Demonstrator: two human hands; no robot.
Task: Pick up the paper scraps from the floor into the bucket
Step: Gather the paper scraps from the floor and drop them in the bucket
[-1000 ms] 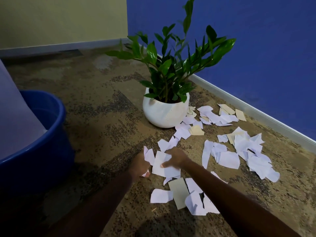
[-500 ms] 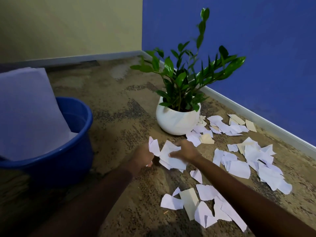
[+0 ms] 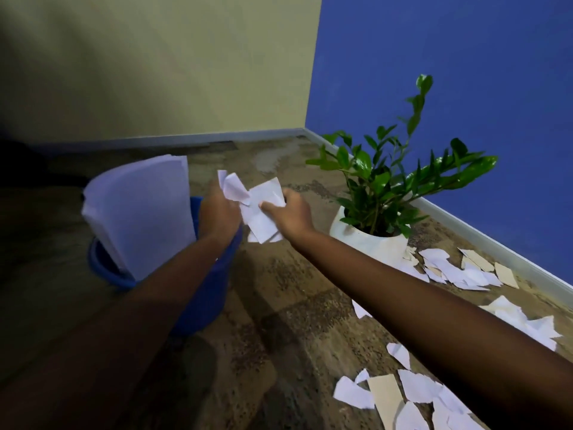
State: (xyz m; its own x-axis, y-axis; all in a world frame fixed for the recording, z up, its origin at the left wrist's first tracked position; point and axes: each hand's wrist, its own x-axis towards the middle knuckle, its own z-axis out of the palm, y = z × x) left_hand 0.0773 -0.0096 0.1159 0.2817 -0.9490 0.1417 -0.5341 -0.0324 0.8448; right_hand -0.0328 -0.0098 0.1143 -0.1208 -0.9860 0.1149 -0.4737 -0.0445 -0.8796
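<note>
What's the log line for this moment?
step: carry to bucket | left hand: grips scraps | right hand: grips scraps | bucket: paper stack inside | floor scraps: many

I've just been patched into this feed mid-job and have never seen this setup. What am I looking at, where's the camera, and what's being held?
There is no machine here: a person works with bare hands. The one picture comes from a wide-angle camera worn on the head, looking forward and down, so both arms reach in from the bottom. The left hand and right hand together grip a bunch of white paper scraps, held up near the blue bucket. A stack of white sheets stands tilted in the bucket. On the carpet to the right lie many loose scraps, white and some beige, near a white pot with a green plant.
</note>
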